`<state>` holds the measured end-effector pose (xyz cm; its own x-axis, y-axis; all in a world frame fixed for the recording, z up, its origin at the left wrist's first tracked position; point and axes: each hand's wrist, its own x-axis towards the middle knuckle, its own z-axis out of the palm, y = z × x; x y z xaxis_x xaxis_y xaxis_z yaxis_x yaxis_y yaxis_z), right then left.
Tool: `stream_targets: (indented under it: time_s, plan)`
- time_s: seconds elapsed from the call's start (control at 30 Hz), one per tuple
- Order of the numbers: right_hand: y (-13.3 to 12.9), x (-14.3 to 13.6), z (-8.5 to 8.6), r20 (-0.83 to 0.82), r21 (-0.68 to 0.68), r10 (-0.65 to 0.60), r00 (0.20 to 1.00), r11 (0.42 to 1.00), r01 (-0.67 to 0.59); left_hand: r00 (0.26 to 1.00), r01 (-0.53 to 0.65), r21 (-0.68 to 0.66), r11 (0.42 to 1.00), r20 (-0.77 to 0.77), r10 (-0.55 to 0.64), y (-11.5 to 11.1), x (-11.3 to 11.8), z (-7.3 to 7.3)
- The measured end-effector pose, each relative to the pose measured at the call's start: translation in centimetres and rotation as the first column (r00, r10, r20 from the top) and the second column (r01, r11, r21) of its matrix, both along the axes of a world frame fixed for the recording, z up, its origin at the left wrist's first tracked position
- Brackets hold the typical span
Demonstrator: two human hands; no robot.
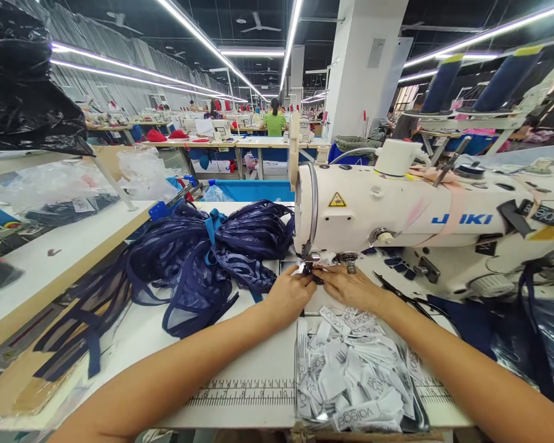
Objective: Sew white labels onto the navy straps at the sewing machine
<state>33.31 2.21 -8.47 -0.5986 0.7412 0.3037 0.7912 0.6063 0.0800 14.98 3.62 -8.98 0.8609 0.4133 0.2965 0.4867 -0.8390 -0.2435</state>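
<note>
While both hands are close together in the middle of the frame, a small dark piece (317, 279) lies by their fingertips, just under the needle end of the big white sewing machine (373, 203). The left hand (290, 296) touches it from the left, and the right hand (348, 286) comes in from the right. I can't tell if the fingers pinch it or just push down on it.

The dark piece looks like cloth, so it should be light, soft and bendy, and not easy to break. It may slip or fold up if it is pushed too hard. The best spots to hold seem to be its flat edges, with the fingertips kept away from the needle.

At the left of the frame, a big bunch of dark blue straps (175, 261) lies on the white desk (258, 370). It looks floppy and tangly, and the blue tie (211, 229) around it might be a good place to grab. At the bottom middle, white tags (351, 375) fill a tray (421, 415). They look thin and light, so a pinch by one edge should do. Black scissors (402, 296) lie near the right arm.
</note>
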Motion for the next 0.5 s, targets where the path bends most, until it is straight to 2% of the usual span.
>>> stream_targets:
  time_s: [0.13,0.27,0.5]
  plan:
    - [-0.8,-0.2,0.3,-0.045,-0.057,0.035,0.998,0.998,-0.038,0.996,0.068,-0.138,0.988,-0.041,-0.074,1.0,-1.8,1.2]
    - [-1.4,-0.6,-0.2,-0.099,-0.081,0.063,0.993,0.994,-0.071,0.998,0.054,-0.252,0.966,-0.027,-0.063,1.2,-3.1,1.7]
    - [-0.5,0.2,-1.7,-0.284,-0.1,0.118,0.951,0.983,-0.152,0.996,-0.048,-0.192,0.98,-0.08,0.033,-0.4,-2.9,0.9]
